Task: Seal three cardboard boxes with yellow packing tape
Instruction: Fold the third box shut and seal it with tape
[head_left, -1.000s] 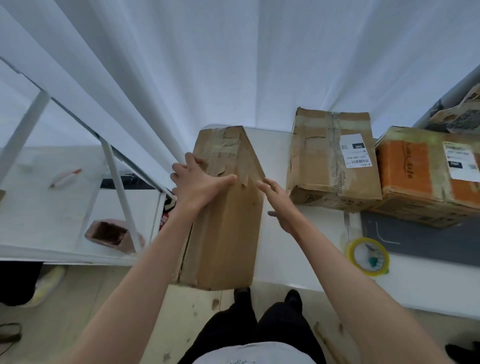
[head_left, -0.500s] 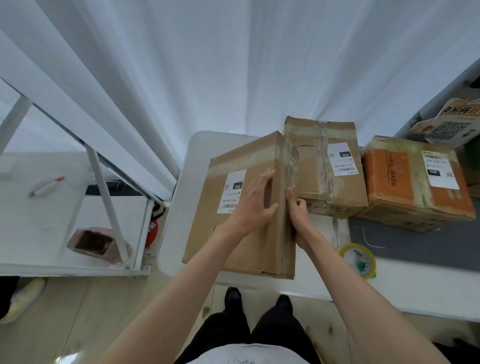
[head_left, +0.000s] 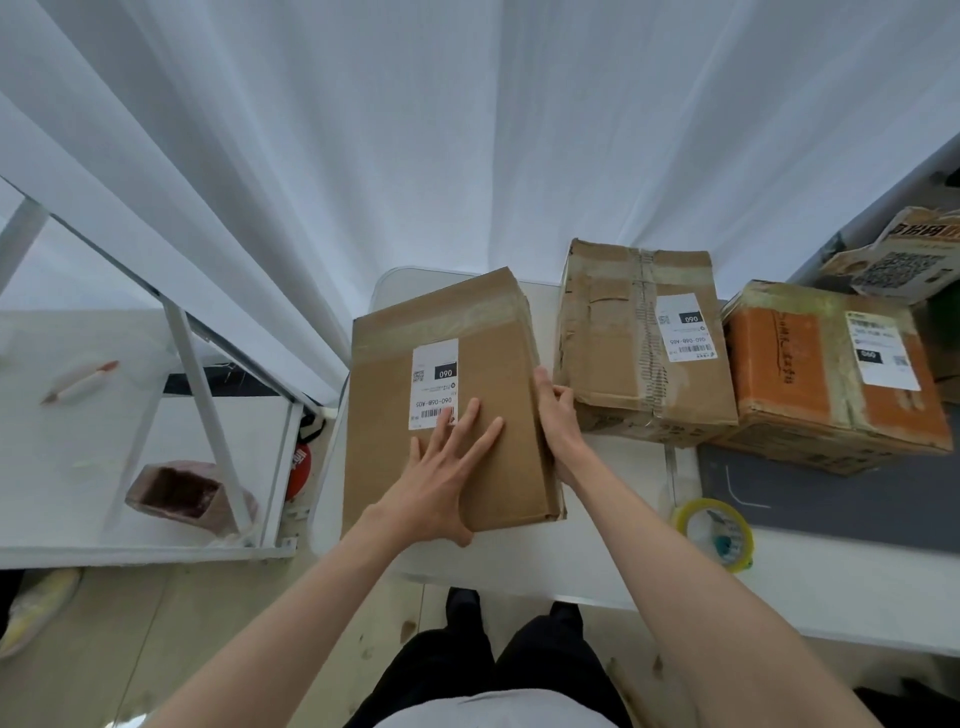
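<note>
A white curtain (head_left: 467, 156) hangs across the far side of the room, and in front of it runs a white tabletop (head_left: 571, 561) with a dark grey mat (head_left: 831, 499) on its right part. Three cardboard boxes sit in a row on it. The left box (head_left: 467, 364) lies flat at the tabletop's left end, a white shipping label (head_left: 435, 382) facing up and a band of clear tape across its far end. The middle box (head_left: 613, 338), creased and worn, stands just to its right with a label of its own. The orange box (head_left: 779, 374) is furthest right, its near edge on the mat. The person's left hand (head_left: 441, 483) lies flat on top of the left box, fingers straight and spread, fingertips touching the label. The right hand (head_left: 558, 410) presses against that box's right side, in the gap beside the middle box; its fingers look partly curled. A roll of yellow tape (head_left: 696, 512) lies flat on the tabletop near the right forearm, apart from all three boxes.
</note>
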